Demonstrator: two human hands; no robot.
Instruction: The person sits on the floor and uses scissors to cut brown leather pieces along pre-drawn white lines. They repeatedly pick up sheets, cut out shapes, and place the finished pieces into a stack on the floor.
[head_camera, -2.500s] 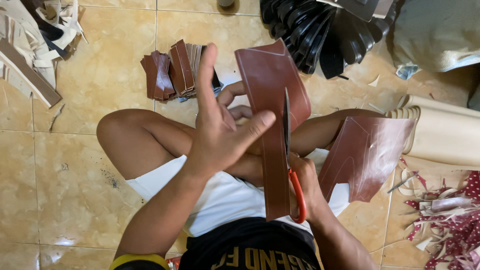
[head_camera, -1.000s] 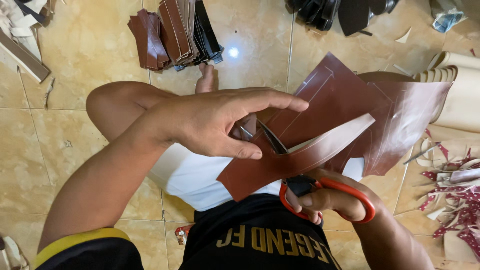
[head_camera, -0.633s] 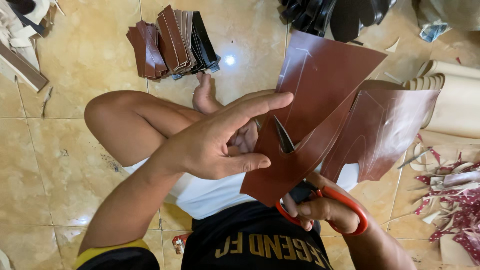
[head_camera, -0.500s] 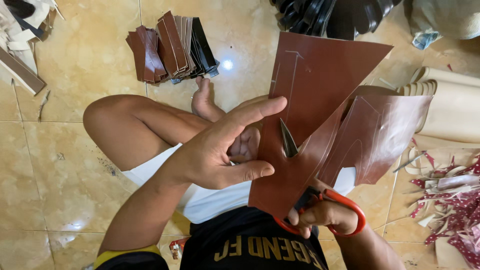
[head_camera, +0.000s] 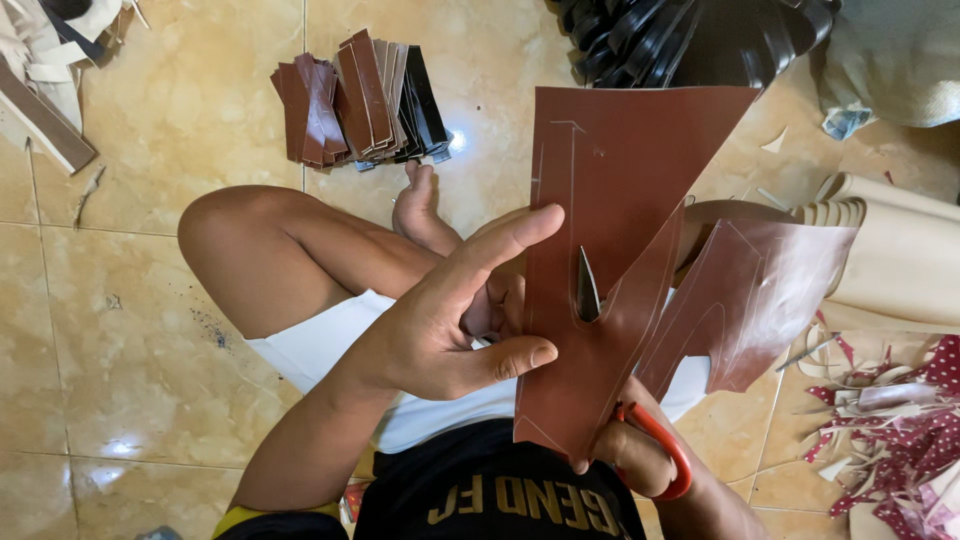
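Scissors cutting a brown leather sheet over a seated person's lap.

At the centre of the frame the left hand grips the left edge of a large reddish-brown leather sheet, thumb pressed on its face, fingers spread behind and along it. The right hand, low and mostly hidden by the sheet, is closed through the handles of red-handled scissors, whose dark blade tip pokes up through the cut. A second brown leather piece lies to the right. A stack of brown and black leather strips lies on the tan tiled floor at upper left.
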